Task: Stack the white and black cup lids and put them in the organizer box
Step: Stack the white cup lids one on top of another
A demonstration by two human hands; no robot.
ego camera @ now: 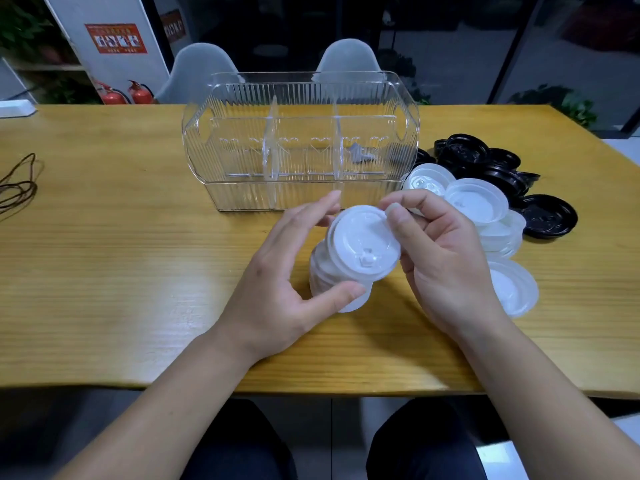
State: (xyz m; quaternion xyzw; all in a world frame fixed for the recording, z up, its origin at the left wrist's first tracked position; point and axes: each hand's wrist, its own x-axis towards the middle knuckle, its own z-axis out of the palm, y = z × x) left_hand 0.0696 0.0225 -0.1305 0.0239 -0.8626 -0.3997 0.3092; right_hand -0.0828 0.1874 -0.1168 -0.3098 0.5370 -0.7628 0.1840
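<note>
Left hand (277,271) cradles the white lid stack (341,271) above the table (138,254), right hand (440,258) pinching the top lid's rim. Light, slick, flexible plastic, I'd judge; grip the edges. Beyond, loose white lids (485,216), black lids (485,168), clear organizer box (301,140).

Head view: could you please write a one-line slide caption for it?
Left hand steadies a white lid stack while the right hand seats another lid before an empty clear organizer box.
</note>
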